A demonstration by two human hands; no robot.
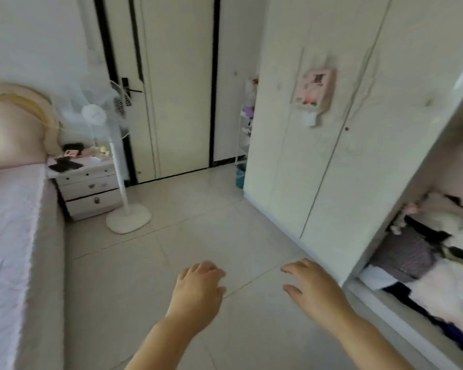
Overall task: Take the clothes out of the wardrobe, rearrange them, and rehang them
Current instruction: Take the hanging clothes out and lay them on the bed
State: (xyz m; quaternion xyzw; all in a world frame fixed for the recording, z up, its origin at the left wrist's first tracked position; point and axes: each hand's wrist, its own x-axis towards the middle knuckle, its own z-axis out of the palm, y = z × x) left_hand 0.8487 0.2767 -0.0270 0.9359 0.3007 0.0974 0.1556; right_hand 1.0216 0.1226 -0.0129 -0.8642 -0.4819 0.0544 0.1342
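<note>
Head view: nothing taken out yet; left hand (198, 287) & right hand (313, 287) spread, empty; clothes (436, 252) piled in wardrobe (417, 182).

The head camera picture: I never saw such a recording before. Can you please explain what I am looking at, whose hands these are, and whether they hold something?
A person wears one wide-angle camera on the head, looking forward and down, so you see a bedroom as they see it. The left hand and right hand reach out over the tiled floor, both open and holding nothing. At the right stands the wardrobe; its open section shows piled clothes. At the left are a bed, a nightstand and a standing fan. A closed door is ahead.
</note>
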